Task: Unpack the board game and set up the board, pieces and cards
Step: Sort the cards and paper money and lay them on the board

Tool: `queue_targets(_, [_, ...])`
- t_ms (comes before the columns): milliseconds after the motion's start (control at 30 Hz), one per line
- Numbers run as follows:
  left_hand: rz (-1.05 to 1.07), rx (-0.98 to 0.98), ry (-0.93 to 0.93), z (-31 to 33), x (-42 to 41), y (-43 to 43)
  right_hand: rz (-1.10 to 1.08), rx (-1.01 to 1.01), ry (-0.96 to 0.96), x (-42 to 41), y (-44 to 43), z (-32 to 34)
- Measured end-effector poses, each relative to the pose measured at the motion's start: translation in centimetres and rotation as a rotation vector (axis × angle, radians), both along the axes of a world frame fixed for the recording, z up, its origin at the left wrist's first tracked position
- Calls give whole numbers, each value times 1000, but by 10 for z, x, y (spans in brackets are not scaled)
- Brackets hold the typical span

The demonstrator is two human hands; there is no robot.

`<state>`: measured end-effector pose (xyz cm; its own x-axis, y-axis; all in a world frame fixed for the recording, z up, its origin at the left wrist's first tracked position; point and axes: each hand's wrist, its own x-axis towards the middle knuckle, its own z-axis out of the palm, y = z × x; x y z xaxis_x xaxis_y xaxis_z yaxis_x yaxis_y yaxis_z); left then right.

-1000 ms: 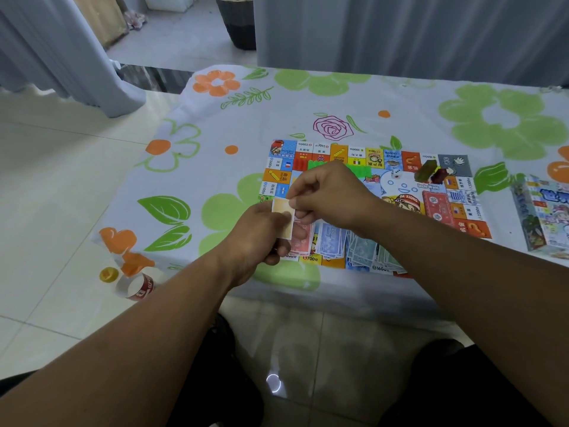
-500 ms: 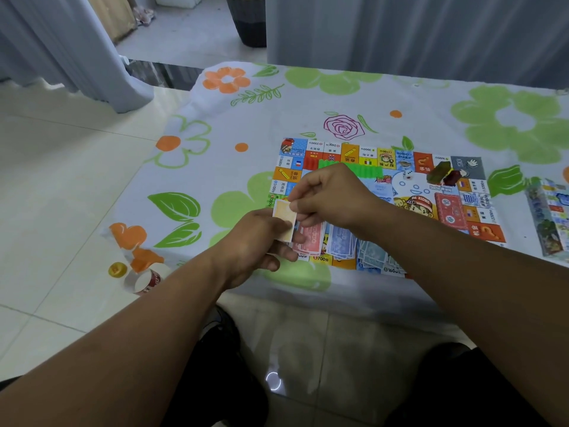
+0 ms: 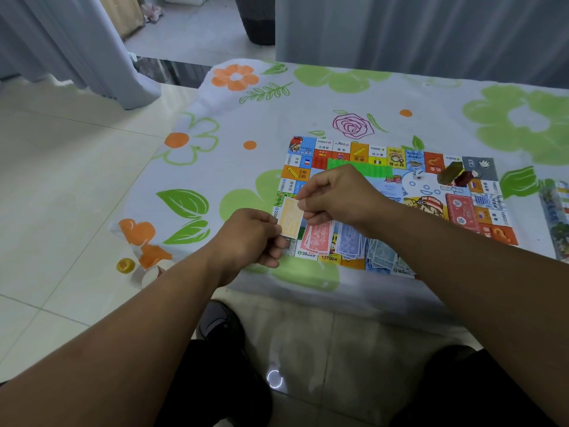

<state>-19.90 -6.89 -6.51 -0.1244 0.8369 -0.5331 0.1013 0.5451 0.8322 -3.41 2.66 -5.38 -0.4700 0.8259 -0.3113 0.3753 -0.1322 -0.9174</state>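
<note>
My left hand grips the lower left edge of a yellow play-money note, fingers curled under it. My right hand pinches the same note at its upper right edge, so both hands meet on it just above the near left corner of the game board. The board lies flat on the flowered tabletop. Along its near edge sit fanned piles of red notes, blue notes and teal notes. Further in are a green stack, a white die, some dark pieces and a red card pile. The game box stands at the right edge of the view.
</note>
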Motion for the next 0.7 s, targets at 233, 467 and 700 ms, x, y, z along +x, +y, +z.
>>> queue_targets(233, [-52,-43,63,-2,0,1,-2,2,-37,-5,0,-3])
queue_targets(467, [-29,-28,105,-4,4,4,-10,4,-37,-3,1,-4])
queue_targets(700, [81,104,76,-3,2,5,-43,-18,-15,-3,2,-5])
